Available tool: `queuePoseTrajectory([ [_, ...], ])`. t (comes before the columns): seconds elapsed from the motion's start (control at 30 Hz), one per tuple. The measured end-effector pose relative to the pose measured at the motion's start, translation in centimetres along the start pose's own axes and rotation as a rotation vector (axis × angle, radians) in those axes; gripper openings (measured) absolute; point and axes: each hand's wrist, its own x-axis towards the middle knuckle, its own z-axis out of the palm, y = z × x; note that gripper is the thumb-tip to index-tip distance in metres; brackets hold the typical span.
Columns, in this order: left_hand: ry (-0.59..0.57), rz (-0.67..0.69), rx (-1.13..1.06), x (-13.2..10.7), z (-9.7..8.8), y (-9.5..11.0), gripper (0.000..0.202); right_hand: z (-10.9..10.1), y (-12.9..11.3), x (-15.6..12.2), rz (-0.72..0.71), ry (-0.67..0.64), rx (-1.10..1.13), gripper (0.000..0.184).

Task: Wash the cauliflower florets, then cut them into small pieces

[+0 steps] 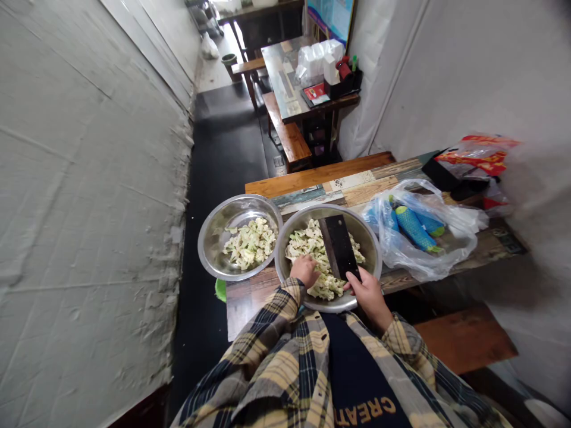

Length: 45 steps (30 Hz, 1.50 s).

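My right hand (368,292) grips the handle of a dark cleaver (338,245), whose broad blade lies over a steel bowl (370,241) full of cauliflower florets (307,244). My left hand (304,270) reaches into that bowl with its fingers curled on the florets; I cannot see whether it holds a piece. A second steel bowl (213,238) to the left holds more cut cauliflower (250,242). Both bowls stand on a wooden table (250,300) in front of me.
A clear plastic bag (450,238) with blue-netted items lies right of the bowls, a red packet (479,154) behind it. A plaster wall runs along the left. Benches (289,137) and another table (289,83) with boxes stand farther down the dark aisle.
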Motion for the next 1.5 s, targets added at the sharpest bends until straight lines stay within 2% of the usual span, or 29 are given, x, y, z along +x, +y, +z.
queuePoseTrajectory([
  [0.1,-0.031,-0.006,0.009,0.2,1.1,0.4,0.003,-0.4,-0.1,-0.3,-0.009,0.009,0.014,0.049],
  [0.27,-0.005,-0.024,-0.081,-0.4,0.8,-1.0,0.003,-1.2,0.1,-0.3,0.005,0.015,0.025,0.047],
  [0.33,0.015,-0.077,-0.291,-0.8,0.5,-1.5,0.006,-1.3,0.3,-0.1,0.000,0.018,0.018,0.046],
  [0.47,0.060,-0.245,-1.019,-2.2,-0.5,-1.9,0.029,-1.2,0.7,0.3,-0.016,0.008,-0.006,0.047],
  [0.57,0.087,-0.323,-1.301,-3.4,-1.8,-2.0,0.039,-1.0,0.5,0.5,-0.032,-0.022,-0.011,0.046],
  [0.63,0.086,-0.334,-1.382,-3.9,-2.6,-2.1,0.040,-1.0,0.3,0.4,-0.040,-0.033,-0.007,0.046],
  [0.73,0.114,-0.329,-1.165,-3.5,-3.0,-2.2,0.035,-1.1,0.2,0.4,-0.036,-0.028,-0.007,0.048],
  [0.83,0.129,-0.339,-0.862,-1.6,-2.1,-2.0,0.034,-1.4,0.4,0.3,-0.019,-0.005,0.002,0.051],
  [0.97,0.099,-0.303,-0.610,1.3,0.0,-0.9,0.005,-2.2,0.4,-0.1,-0.010,0.033,0.015,0.049],
  [1.07,0.093,-0.236,-0.424,2.5,1.2,0.3,0.014,-2.8,0.4,-0.7,-0.010,0.072,0.011,0.046],
  [1.23,0.011,-0.112,0.176,3.3,2.4,1.4,0.028,-3.3,1.2,-1.3,0.022,0.128,0.009,0.046],
  [1.3,0.011,-0.109,0.209,3.5,2.5,1.1,0.026,-3.4,1.5,-1.4,0.035,0.144,0.008,0.046],
  [1.33,0.020,-0.114,0.151,3.6,2.5,0.9,0.022,-3.4,1.7,-1.4,0.038,0.149,0.009,0.046],
  [1.5,0.075,-0.177,-0.296,3.3,1.1,-0.5,0.009,-3.3,1.5,-0.9,0.028,0.130,0.027,0.046],
])
